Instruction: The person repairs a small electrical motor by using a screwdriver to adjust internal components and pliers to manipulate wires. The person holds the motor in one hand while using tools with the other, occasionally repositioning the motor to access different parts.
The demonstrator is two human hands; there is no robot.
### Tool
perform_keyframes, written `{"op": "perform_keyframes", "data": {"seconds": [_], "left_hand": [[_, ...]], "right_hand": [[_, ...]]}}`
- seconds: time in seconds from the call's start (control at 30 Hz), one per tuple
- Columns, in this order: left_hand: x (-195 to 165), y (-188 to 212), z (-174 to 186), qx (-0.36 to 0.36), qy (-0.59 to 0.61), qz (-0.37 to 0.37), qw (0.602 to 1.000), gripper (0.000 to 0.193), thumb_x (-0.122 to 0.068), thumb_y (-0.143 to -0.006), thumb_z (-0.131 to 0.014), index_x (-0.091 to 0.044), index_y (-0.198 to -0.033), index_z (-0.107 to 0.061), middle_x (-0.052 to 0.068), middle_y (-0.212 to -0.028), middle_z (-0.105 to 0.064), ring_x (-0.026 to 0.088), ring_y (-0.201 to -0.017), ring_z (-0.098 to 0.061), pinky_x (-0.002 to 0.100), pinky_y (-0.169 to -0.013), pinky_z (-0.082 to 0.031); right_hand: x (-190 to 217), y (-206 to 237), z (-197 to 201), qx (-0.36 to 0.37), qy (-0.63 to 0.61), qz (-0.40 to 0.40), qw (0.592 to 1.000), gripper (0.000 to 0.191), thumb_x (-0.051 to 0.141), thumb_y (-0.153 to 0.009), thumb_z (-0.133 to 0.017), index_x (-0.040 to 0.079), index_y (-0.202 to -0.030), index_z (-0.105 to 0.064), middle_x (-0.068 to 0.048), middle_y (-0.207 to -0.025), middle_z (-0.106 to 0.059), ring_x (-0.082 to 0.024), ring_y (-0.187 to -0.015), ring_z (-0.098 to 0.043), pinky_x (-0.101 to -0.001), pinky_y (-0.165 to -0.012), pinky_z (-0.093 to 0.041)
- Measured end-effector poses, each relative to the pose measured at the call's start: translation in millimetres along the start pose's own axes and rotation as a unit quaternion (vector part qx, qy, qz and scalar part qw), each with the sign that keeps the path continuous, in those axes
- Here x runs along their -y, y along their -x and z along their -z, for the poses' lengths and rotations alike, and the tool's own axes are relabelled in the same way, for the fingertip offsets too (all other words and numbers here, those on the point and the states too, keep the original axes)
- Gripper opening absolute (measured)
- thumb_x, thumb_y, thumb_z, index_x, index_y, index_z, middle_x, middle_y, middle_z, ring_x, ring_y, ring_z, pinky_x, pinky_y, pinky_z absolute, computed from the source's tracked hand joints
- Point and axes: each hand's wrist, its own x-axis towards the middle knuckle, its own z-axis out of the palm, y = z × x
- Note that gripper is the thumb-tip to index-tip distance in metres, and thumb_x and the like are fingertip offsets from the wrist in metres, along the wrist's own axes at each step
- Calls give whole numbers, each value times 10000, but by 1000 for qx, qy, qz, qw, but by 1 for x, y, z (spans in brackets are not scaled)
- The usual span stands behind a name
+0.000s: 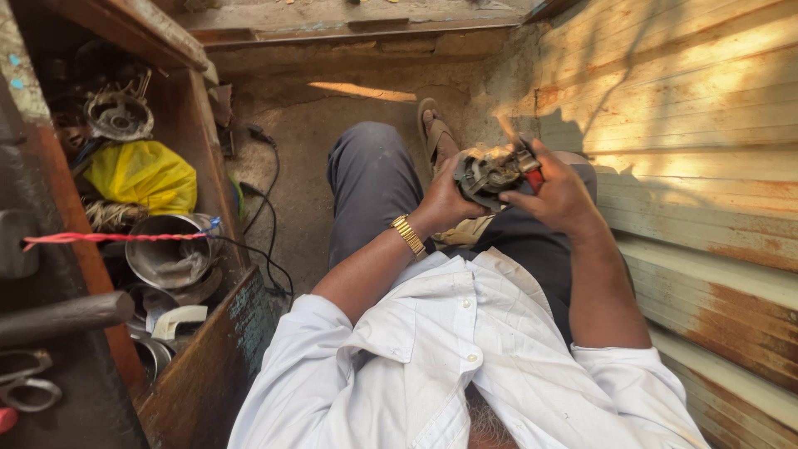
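Note:
I sit looking down over my white shirt and dark trousers. My left hand (445,199), with a gold watch (408,235) on the wrist, cups a round, greasy metal motor part (486,173) from the left. My right hand (559,195) grips the same part from the right, and a small red-handled tool (534,176) shows between its fingers at the part's edge. The part is held above my lap. My sandalled foot (434,131) rests on the ground beyond it.
A rusty corrugated metal wall (706,166) runs close on the right. On the left, wooden shelves (195,349) hold a yellow bag (141,175), a metal pot (166,254), round metal parts and scissors (25,378). Black cables (270,216) trail over the dirt floor.

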Motion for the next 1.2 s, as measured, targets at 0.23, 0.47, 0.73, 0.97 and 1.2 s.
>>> {"op": "perform_keyframes", "data": {"seconds": [0.23,0.47,0.73,0.97,1.2], "left_hand": [[-1,2,3,-37,-14,-12,999,1002,-249,-603,-995,-53,-1423,-454,134,-1317,-520,252,-1267,-565,366,-1071,-512],[-7,-4,0,-24,8,-57,998,946,-243,-627,-979,-81,-1414,-480,128,-1364,-578,264,-1290,-594,382,-1121,-494],[-9,-11,-6,-21,-44,-14,999,1002,-234,-607,-992,-70,-1435,-450,142,-1369,-504,298,-1320,-526,400,-1132,-451],[-7,-13,-9,-14,-34,-22,999,967,-221,-631,-979,-62,-1440,-472,150,-1393,-501,304,-1344,-523,409,-1152,-447],[-8,-11,-12,-3,-69,-31,997,993,-242,-619,-988,-86,-1442,-455,141,-1361,-518,303,-1317,-534,400,-1123,-463]], "right_hand": [[4,0,-9,-40,32,73,996,859,175,-756,-923,-42,-1463,-486,-192,-1264,-682,-246,-1197,-655,-354,-1016,-519],[-14,-2,1,-37,27,94,994,893,168,-756,-925,-67,-1474,-450,-237,-1308,-656,-274,-1234,-624,-377,-1030,-489],[-9,-2,6,-38,6,42,998,914,227,-743,-905,-51,-1493,-460,-227,-1247,-683,-294,-1169,-669,-370,-992,-515],[0,-5,-8,-93,63,-18,994,1050,340,-698,-970,-78,-1468,-391,-258,-1248,-644,-328,-1180,-648,-392,-983,-520],[-27,4,16,-42,42,82,995,958,253,-720,-928,-71,-1489,-456,-258,-1306,-651,-346,-1236,-643,-409,-1027,-507]]}}
